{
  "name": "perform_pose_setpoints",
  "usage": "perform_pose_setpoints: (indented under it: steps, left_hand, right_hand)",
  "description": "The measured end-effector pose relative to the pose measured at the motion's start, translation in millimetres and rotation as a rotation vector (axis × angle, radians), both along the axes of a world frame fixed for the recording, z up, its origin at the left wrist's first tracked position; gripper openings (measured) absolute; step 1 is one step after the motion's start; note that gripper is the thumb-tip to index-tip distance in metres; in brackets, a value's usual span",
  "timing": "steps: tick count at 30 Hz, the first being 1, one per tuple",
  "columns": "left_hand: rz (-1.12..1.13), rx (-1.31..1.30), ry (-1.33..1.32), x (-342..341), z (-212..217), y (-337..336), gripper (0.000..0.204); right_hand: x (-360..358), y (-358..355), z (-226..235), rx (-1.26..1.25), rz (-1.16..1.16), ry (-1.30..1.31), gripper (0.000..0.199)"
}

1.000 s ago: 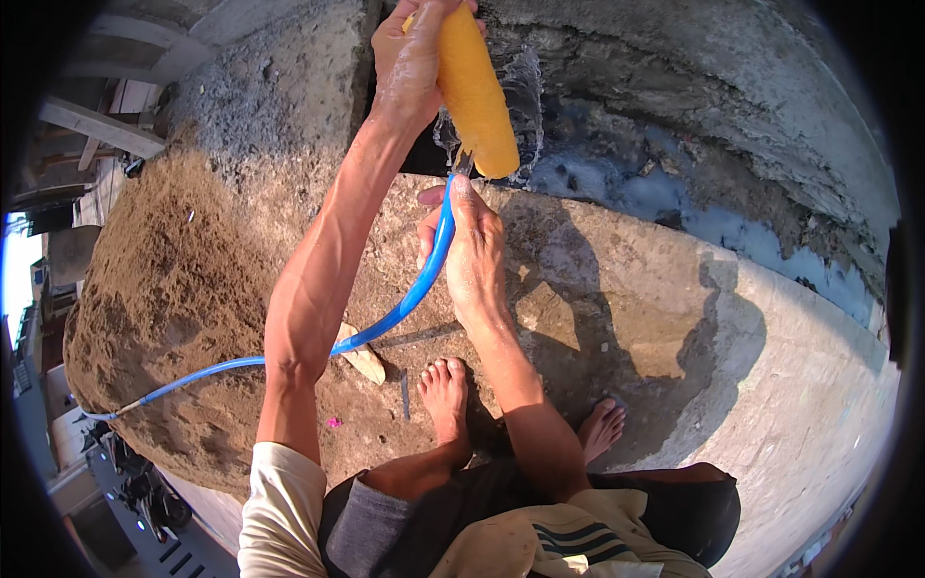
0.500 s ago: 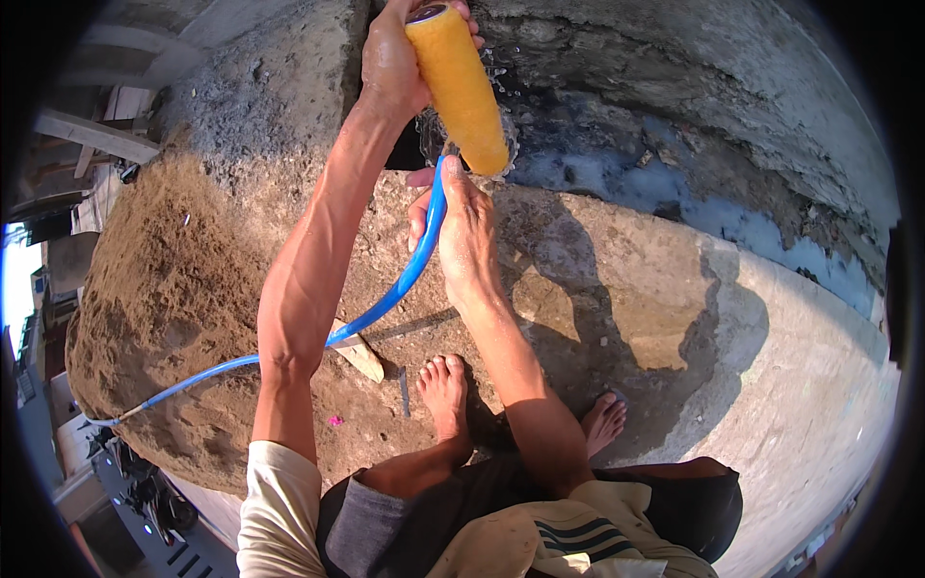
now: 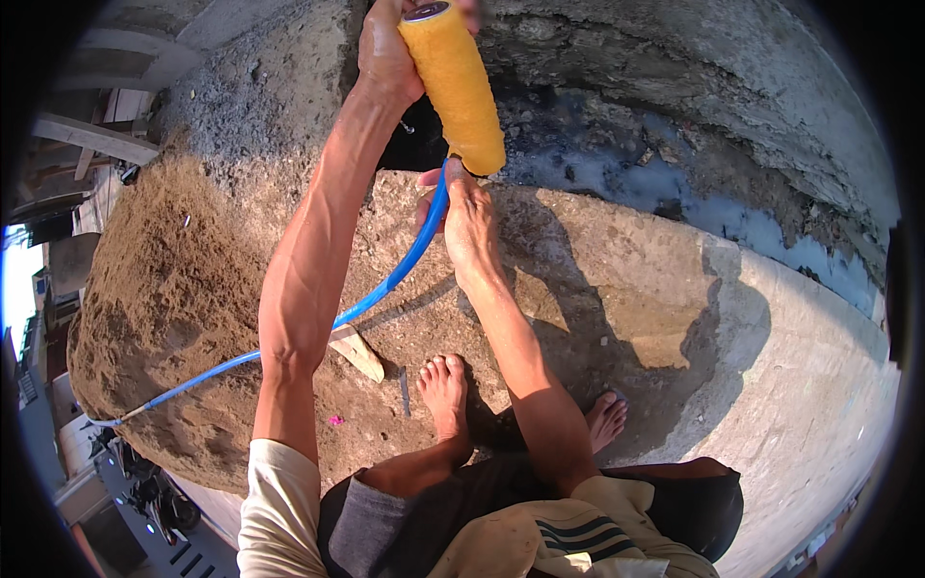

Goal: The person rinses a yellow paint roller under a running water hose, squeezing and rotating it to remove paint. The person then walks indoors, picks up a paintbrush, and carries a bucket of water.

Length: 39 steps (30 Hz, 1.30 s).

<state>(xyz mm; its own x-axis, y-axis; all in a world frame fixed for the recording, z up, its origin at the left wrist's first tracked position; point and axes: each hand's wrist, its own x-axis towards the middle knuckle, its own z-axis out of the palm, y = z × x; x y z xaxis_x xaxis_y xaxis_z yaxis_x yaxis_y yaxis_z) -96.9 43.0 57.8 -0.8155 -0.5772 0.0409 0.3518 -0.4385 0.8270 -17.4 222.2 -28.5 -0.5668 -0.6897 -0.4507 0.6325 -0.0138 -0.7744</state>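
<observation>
A yellow, fuzzy paint roller cover (image 3: 455,91) hangs tilted over the gutter, its dark round end at the top. My left hand (image 3: 385,56) is closed round its upper part from the left; some of the fingers lie behind it or at the upper edge. Just below the roller cover, my right hand (image 3: 470,220) grips a blue hose (image 3: 412,255), thumb laid along it near its end. The hose's tip is at the roller cover's lower end; I cannot tell whether it touches or goes inside.
A gutter with whitish water (image 3: 617,169) runs along the concrete ledge (image 3: 655,279) under my bare feet. A sand heap (image 3: 164,328) rises at the left, with the hose lying across it. A wood scrap (image 3: 356,353) lies by my left foot. Motorbikes (image 3: 154,486) stand lower left.
Water splashing round the roller cover's lower part has largely gone from view. The roller cover has shifted slightly left, and its lower end and the hose tip now look closer together.
</observation>
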Motion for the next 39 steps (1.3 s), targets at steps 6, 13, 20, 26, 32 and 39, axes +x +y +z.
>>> perform_pose_setpoints:
  steps: [6, 13, 20, 26, 32, 39]
  left_hand:
    - [-0.13, -0.013, 0.09, 7.5, 6.1, -10.8, 0.033]
    - [-0.178, 0.026, -0.005, 1.5, 0.7, -5.7, 0.033]
    - [-0.11, 0.029, 0.195, 4.1, 2.5, -18.4, 0.028]
    - [0.018, 0.181, 0.325, -12.6, 10.9, -23.6, 0.026]
    - [0.09, 0.117, 0.258, -40.9, 44.6, 14.4, 0.031]
    - [0.481, -0.369, 0.031, -29.8, 78.6, 92.5, 0.054]
  right_hand:
    - [-0.4, -8.0, 42.3, -0.177, 0.027, 0.118, 0.059]
    - [-15.2, -12.9, 70.9, -0.308, 0.032, 0.11, 0.056]
    - [-19.7, 0.8, 7.7, 0.191, 0.153, 0.647, 0.044]
    - [-59.3, 23.0, 13.9, 0.407, -0.219, 1.02, 0.054]
    - [-128.9, 29.2, 48.6, 0.343, -0.398, 1.508, 0.061]
    - [-177.5, 6.0, 32.2, -0.163, 0.114, 0.812, 0.036]
